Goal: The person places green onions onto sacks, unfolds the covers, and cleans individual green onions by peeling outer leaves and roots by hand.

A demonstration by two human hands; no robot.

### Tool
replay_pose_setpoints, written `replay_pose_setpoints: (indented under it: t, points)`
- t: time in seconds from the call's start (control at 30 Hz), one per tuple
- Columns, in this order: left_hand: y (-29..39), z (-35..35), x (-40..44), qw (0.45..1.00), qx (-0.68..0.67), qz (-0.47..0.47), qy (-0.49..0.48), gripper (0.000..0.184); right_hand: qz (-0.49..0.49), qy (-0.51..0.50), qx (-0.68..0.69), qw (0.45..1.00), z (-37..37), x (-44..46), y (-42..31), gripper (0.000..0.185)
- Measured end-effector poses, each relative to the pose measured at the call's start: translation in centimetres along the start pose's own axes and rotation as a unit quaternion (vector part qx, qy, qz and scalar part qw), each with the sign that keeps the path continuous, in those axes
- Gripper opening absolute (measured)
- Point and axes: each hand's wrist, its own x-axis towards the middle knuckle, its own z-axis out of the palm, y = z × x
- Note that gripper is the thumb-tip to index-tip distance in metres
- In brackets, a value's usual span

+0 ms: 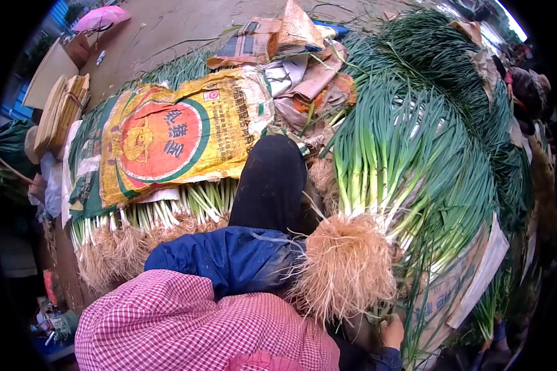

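Note:
A large bunch of scallions (377,167) stands out in front of me, its tangled pale roots (346,266) toward me and its green leaves fanned away. My left arm, in a blue sleeve (223,260), reaches to the left edge of the roots; that hand is hidden behind them. My right hand (391,332) is low, just below and right of the roots, its fingers curled beside some thin leaves. What lies in those fingers is too hidden to name. More scallions (458,204) lie spread to the right of the bunch.
At left, a yellow printed sack (167,133) covers a row of scallions (179,210) with roots toward me. My dark-trousered knee (271,179) rises between the piles. Crumpled sacks (309,80) lie beyond. Flattened cardboard (60,114) and a pink umbrella (100,18) are farther left.

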Motion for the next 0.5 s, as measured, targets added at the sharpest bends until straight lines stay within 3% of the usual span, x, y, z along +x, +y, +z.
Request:
replay_pose_setpoints:
  t: [0.03, 0.1, 0.17, 0.3, 0.37, 0.5]
  points:
    - [0.6, 1.1, -0.2, 1.0, 0.009, 0.002, -0.004, 0.044, -0.033, 0.056, -0.03, 0.997, 0.6, -0.4, 0.7, 0.023]
    - [1.9, 3.6, -0.3, 0.999, 0.033, 0.001, -0.007, 0.043, -0.065, 0.12, 0.243, 0.96, 1.3, -0.1, -0.1, 0.026]
    - [3.1, 6.7, -0.3, 0.998, 0.058, -0.008, -0.006, 0.042, -0.03, 0.09, 0.214, 0.972, -0.4, -0.8, -4.2, 0.034]
    - [3.9, 13.5, 1.1, 0.993, 0.112, -0.026, -0.009, 0.039, -0.15, 0.131, 0.223, 0.954, 2.5, 0.0, -3.3, 0.041]
    - [3.6, 16.6, 1.8, 0.991, 0.127, -0.03, -0.013, 0.038, -0.09, 0.096, 0.412, 0.902, -3.3, -0.8, -8.3, 0.045]
    - [2.3, 21.5, 2.9, 0.99, 0.135, -0.03, -0.028, 0.036, -0.278, 0.162, 0.547, 0.773, -12.2, 0.6, -15.1, 0.066]
